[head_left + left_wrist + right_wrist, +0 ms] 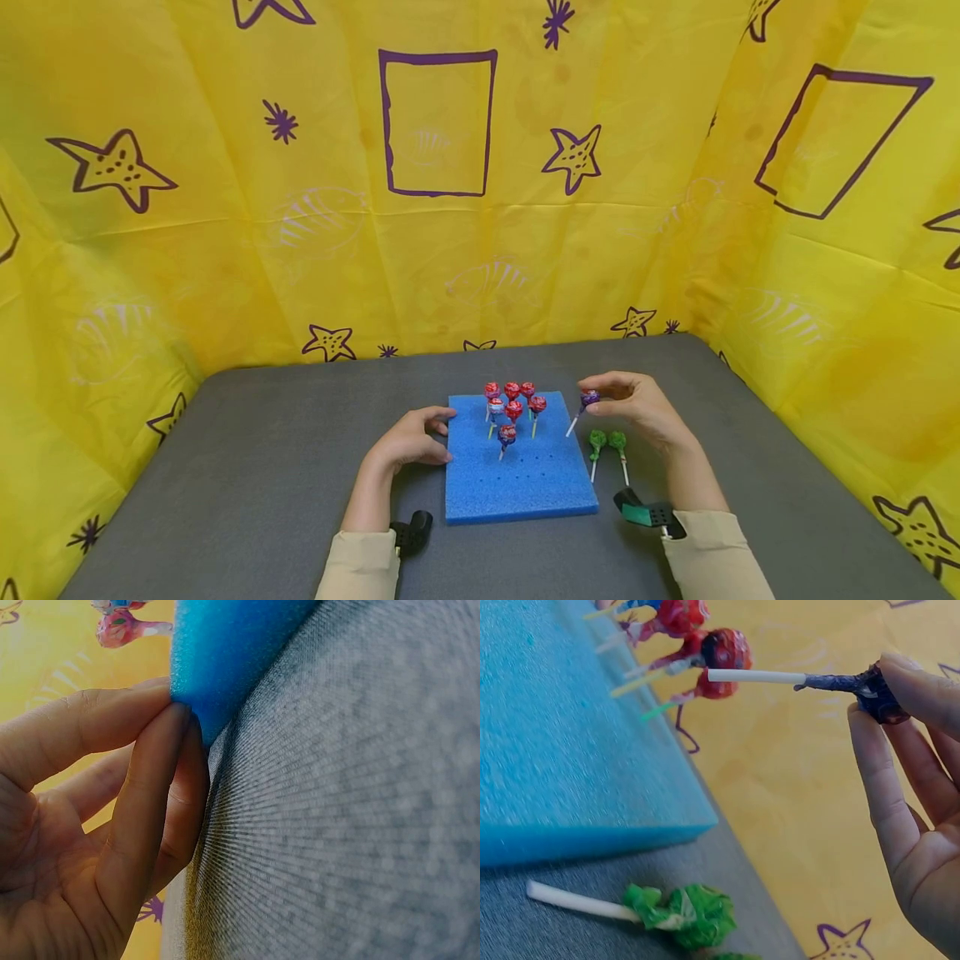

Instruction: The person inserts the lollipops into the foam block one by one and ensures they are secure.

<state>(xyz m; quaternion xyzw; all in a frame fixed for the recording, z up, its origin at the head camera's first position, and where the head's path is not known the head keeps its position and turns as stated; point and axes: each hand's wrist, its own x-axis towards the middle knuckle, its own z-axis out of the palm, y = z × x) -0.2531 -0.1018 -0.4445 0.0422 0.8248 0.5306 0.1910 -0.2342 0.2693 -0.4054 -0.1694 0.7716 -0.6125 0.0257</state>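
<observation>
A blue foam board (517, 500) with rows of small holes lies on the table. Several wrapped lollipops (513, 410), mostly red, stand upright in its far part by their sticks. At the board's left edge, my left hand (408, 437) holds on with curved fingers and thumb; its fingertips meet the foam (225, 652) in the left wrist view. Past the right edge, my right hand (637, 408) pinches a purple lollipop (881, 694) by its wrapped head between thumb and finger. The lollipop's white stick points towards the board and looks free of it.
Two green lollipops (607, 442) lie on the grey table (285, 467) between the board and my right forearm. Yellow cloth (442, 233) with star drawings surrounds the table at the back and sides. Each wrist carries a black camera mount.
</observation>
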